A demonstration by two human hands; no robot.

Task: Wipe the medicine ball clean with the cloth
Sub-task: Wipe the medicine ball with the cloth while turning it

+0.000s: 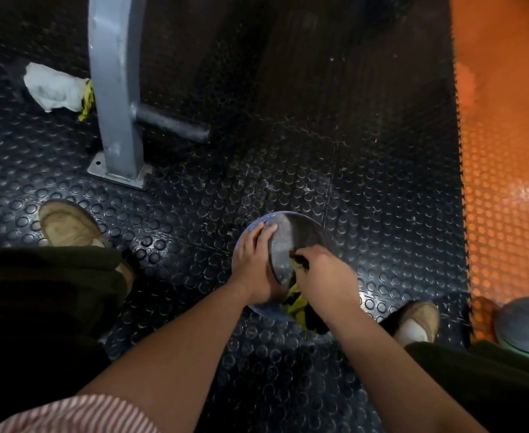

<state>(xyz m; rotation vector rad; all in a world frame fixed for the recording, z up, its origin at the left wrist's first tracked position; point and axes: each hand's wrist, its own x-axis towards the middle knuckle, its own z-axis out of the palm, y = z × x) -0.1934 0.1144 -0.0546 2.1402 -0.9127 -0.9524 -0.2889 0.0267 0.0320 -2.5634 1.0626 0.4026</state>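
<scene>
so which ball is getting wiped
The medicine ball under the left hand, with the right hand pressing the cloth on it; the grey ball far right lies untouched.

No text, label, brand or number can be read anywhere.

Blue-grey ball [291, 242], yellow cloth [296, 303]

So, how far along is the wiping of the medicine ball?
Done: nothing sure; the medicine ball shows a grey panel that looks dusty. In hand: the left hand steadies it, and the right hand holds the cloth on it. Left: that panel and the hidden underside.
</scene>
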